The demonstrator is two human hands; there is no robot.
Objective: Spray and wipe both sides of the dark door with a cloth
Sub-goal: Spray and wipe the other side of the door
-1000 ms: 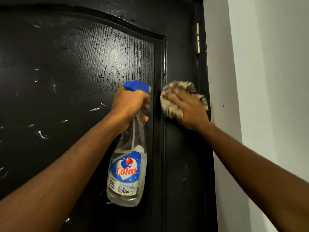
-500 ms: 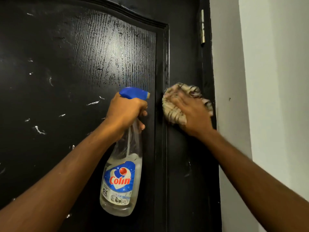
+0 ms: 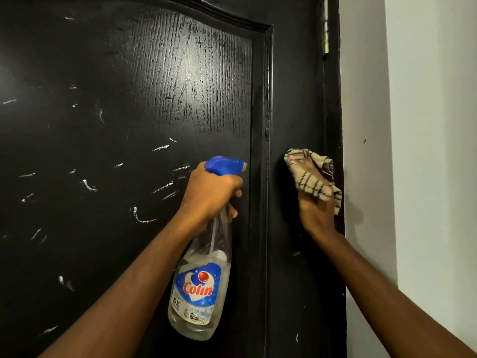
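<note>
To my right stands a plain pale wall (image 3: 433,125), smooth and painted. A vertical edge (image 3: 390,151) splits it into a greyer strip on the left and a brighter face on the right. One small dark speck (image 3: 364,141) marks the greyer strip.

Single view here, head-worn and wide-angle. Facing the door (image 3: 129,73) head-on, close up, filling the left and middle of the frame. Aimed toward its right side: hinge (image 3: 325,29) up at top right, strip of wall (image 3: 426,151) down the right edge.
</note>
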